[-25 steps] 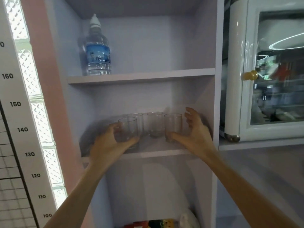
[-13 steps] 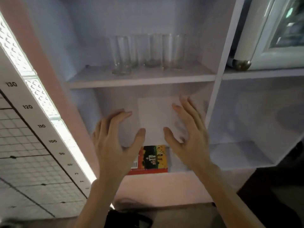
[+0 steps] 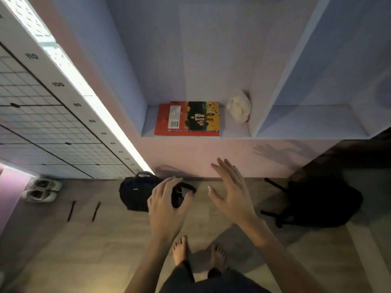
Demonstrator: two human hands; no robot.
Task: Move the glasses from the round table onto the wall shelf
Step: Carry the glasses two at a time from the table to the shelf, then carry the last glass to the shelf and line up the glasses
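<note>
Camera tilted down at the floor below the wall shelf [image 3: 306,121]. Both hands empty, held out in front of the body over the wooden floor [image 3: 110,240].

Left hand [image 3: 167,205]: fingers curled loosely with a wide gap to the thumb, holding nothing; it overlaps a small black bag [image 3: 135,193] on the floor, contact not clear.

Right hand [image 3: 231,192]: fingers spread and nearly straight, palm facing left, touching nothing.

Glasses out of frame; only the lowest shelf compartments show. Left compartment holds a red and yellow book [image 3: 188,118] lying flat, with a crumpled white cloth [image 3: 239,106] just beside it at the right.

Bare feet [image 3: 198,252] below the hands. Larger black backpack [image 3: 321,201] on the floor at right. Pair of white shoes [image 3: 42,190] at left, under a height chart [image 3: 55,115].
</note>
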